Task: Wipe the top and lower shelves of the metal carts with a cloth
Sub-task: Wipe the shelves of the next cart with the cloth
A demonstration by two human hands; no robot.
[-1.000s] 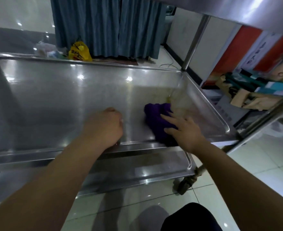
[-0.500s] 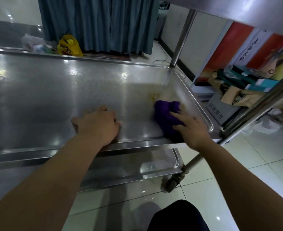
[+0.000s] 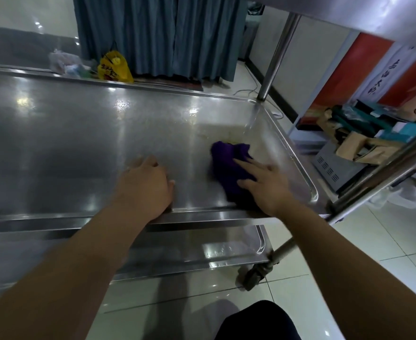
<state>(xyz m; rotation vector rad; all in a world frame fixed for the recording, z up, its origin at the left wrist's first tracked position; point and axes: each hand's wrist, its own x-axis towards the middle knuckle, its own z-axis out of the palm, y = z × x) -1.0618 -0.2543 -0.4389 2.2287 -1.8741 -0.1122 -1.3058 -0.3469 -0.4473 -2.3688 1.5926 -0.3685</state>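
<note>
A yellow bag [image 3: 115, 69] sits on the floor before blue curtains [image 3: 158, 35].

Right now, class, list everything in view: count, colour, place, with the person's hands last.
middle shelf: one, silver, under both hands
lower shelf: one, silver, beneath it
upper shelf: one, silver, overhead, top right
cloth: one, purple, on the middle shelf near its right end
caster wheel: one, dark, below the lower shelf's right corner
bag: one, yellow, on the floor beyond the middle shelf
curtain: one, blue, at the back
cardboard boxes: several, brown, far right
left hand: one, resting on the middle shelf
right hand: one, straight fingers pressing the cloth
</note>
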